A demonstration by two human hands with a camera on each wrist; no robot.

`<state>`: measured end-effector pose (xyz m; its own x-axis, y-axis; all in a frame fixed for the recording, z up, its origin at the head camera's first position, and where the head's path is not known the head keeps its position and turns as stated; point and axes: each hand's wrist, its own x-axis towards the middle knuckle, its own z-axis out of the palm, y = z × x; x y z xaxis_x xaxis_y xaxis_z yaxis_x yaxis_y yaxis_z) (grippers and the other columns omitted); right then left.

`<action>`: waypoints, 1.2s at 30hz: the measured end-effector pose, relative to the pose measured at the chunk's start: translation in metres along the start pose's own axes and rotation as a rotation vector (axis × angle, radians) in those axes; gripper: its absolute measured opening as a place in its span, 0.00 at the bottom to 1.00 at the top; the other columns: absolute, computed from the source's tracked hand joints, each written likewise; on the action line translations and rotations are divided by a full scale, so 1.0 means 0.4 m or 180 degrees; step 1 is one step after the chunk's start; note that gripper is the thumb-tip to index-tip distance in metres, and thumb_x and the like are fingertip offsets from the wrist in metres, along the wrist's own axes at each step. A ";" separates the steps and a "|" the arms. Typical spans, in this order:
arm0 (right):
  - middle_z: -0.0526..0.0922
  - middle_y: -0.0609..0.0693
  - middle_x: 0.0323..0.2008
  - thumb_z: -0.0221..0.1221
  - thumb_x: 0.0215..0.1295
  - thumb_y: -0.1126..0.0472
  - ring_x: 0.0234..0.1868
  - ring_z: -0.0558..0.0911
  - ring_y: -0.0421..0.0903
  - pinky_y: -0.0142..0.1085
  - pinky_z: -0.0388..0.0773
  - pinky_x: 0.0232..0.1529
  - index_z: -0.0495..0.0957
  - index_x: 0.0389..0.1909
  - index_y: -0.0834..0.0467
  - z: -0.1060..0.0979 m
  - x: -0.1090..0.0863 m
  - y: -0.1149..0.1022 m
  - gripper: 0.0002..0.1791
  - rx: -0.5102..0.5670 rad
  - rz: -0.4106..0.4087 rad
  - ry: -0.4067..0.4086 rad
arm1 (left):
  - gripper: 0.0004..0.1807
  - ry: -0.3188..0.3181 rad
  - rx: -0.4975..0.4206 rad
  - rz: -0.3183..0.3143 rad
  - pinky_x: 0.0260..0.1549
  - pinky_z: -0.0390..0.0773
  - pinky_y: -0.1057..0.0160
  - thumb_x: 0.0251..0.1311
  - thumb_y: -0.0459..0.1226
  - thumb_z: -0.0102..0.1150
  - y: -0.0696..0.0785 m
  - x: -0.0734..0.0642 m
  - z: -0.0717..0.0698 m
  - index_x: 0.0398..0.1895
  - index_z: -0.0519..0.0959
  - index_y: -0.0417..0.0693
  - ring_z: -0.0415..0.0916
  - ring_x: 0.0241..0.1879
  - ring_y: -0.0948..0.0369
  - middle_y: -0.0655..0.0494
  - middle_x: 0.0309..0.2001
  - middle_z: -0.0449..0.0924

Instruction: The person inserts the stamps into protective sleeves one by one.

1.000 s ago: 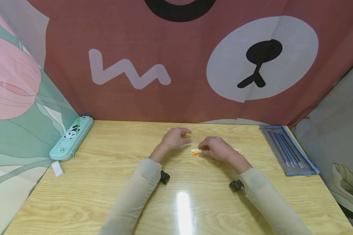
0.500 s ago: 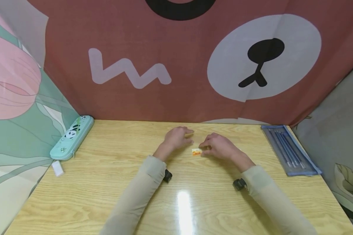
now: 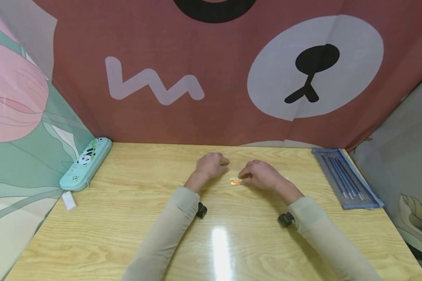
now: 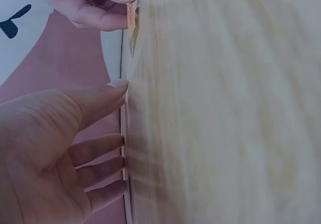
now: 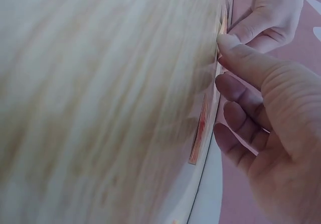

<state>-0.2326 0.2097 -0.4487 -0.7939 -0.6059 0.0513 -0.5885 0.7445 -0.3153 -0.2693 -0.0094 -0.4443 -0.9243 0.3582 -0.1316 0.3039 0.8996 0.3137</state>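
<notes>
My right hand (image 3: 261, 174) pinches a small, thin orange-and-yellow printed piece (image 3: 235, 181) between thumb and fingertips, close over the wooden table. In the left wrist view this piece (image 4: 131, 19) stands nearly on edge, one corner toward the tabletop. A second flat strip with orange-red print (image 5: 200, 132) lies on the table below the right hand's other fingers; the head view shows little more than its edge past that hand. To the left, my left hand (image 3: 211, 164) holds nothing, its fingers loosely bent and its fingertips close to the table.
A mint pencil case (image 3: 86, 164) with a panda print lies at the left edge, a white eraser-like block (image 3: 68, 201) just in front of it. At the right edge lies a blue see-through zip pouch (image 3: 347, 179) holding several pencils. Printed cloth (image 3: 218, 121) hangs behind the table (image 3: 144, 171).
Both hands have shifted slightly to the right overall. The piece in the right hand has tilted, and its showing face looks redder. The second strip is more hidden by the right hand than at first.
</notes>
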 end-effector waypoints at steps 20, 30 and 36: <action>0.88 0.41 0.36 0.64 0.68 0.60 0.31 0.82 0.36 0.38 0.81 0.40 0.88 0.43 0.47 0.000 -0.002 -0.014 0.07 0.0199 0.0473 0.0263 | 0.03 0.0267 -0.0070 -0.0109 0.41 0.83 0.51 0.63 0.48 0.68 -0.005 -0.005 -0.007 0.37 0.88 0.65 0.84 0.46 0.56 0.64 0.45 0.87; 0.89 0.47 0.36 0.64 0.69 0.56 0.35 0.85 0.42 0.36 0.82 0.32 0.87 0.41 0.51 -0.030 -0.013 -0.022 0.06 0.1194 0.1090 0.0396 | 0.04 0.0575 -0.0677 0.0005 0.37 0.83 0.58 0.68 0.44 0.63 -0.013 -0.017 -0.022 0.36 0.87 0.60 0.84 0.40 0.60 0.63 0.39 0.88; 0.90 0.54 0.37 0.64 0.68 0.58 0.37 0.89 0.47 0.35 0.84 0.33 0.83 0.39 0.57 -0.041 -0.014 -0.032 0.06 0.1895 0.1400 0.0570 | 0.04 0.0614 -0.1239 0.0115 0.42 0.83 0.59 0.66 0.43 0.66 -0.019 -0.026 -0.028 0.36 0.87 0.55 0.85 0.40 0.61 0.59 0.37 0.89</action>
<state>-0.2232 0.2080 -0.4292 -0.9788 -0.1958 -0.0604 -0.0707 0.5992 -0.7975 -0.2646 -0.0226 -0.4349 -0.9521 0.3013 0.0525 0.2614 0.7126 0.6510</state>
